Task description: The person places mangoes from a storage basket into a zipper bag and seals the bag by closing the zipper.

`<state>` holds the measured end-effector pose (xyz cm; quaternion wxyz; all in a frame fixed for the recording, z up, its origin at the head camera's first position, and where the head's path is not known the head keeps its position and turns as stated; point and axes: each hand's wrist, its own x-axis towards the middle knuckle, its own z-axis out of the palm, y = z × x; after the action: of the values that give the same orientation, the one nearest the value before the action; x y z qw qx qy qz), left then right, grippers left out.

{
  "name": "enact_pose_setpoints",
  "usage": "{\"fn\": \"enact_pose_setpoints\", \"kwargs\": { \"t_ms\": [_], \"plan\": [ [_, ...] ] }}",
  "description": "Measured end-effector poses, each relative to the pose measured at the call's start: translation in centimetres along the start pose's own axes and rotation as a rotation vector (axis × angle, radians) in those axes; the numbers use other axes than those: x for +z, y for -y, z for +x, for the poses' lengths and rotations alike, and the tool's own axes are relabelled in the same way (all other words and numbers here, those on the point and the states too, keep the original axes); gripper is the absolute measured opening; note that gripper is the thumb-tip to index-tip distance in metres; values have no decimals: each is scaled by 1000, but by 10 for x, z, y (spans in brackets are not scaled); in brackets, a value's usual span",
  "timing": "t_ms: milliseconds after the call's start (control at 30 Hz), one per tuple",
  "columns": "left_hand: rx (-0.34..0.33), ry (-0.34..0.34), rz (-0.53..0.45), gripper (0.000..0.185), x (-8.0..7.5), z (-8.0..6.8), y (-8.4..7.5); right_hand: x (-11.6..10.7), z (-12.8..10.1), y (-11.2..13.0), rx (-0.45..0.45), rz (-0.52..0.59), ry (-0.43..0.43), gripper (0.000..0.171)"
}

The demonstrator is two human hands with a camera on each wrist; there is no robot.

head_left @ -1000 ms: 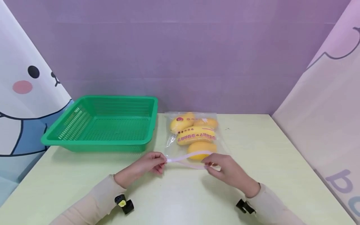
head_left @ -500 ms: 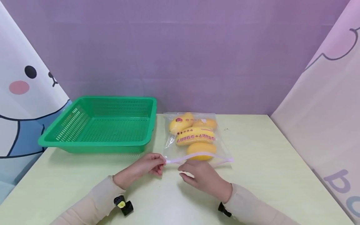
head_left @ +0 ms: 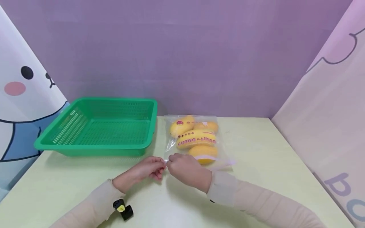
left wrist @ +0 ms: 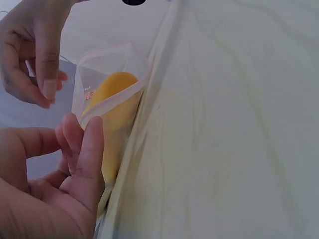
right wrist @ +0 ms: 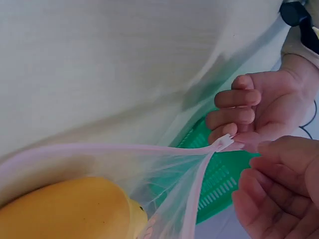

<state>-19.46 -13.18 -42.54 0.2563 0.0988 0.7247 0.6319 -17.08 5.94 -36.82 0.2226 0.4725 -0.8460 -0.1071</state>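
A clear zip bag (head_left: pixel 220 148) holding yellow mangoes (head_left: pixel 196 139) lies flat on the pale green table (head_left: pixel 271 164). My left hand (head_left: pixel 162 164) pinches the bag's near left corner, where the pink zip strips (right wrist: pixel 225 142) meet. The two strips spread apart from that corner, so the mouth stands open over a mango (right wrist: pixel 65 209). My right hand (head_left: pixel 172 158) hovers right beside the same corner. Its fingers (right wrist: pixel 269 164) are loosely curled and I see nothing between them. In the left wrist view the left hand's fingers (left wrist: pixel 79 134) rest against the bag edge, with the right hand (left wrist: pixel 47 92) above.
A green slotted basket (head_left: pixel 97 145) stands to the left of the bag, with nothing in it. Purple panels wall in the back, and slanted printed panels close both sides. A black wrist camera (head_left: pixel 122 209) shows on my left forearm.
My right hand let go of the bag's near lip on the right and travelled left along the mouth to the left corner. The left hand kept its pinch.
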Motion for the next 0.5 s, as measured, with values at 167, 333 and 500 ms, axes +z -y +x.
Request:
{"fn": "enact_pose_setpoints", "kwargs": {
  "t_ms": [167, 333, 500],
  "plan": [
    [-23, 9, 14, 18, 0, -4, 7, 10, 5, 7, -75, -84, 65, 5],
    [-11, 32, 0, 17, 1, -2, 7, 14, 6, 4, -118, -129, 146, 4],
    [4, 40, -15, 17, -1, 1, 3, 13, 11, -4, -123, -152, 158, 6]
  ]
}}
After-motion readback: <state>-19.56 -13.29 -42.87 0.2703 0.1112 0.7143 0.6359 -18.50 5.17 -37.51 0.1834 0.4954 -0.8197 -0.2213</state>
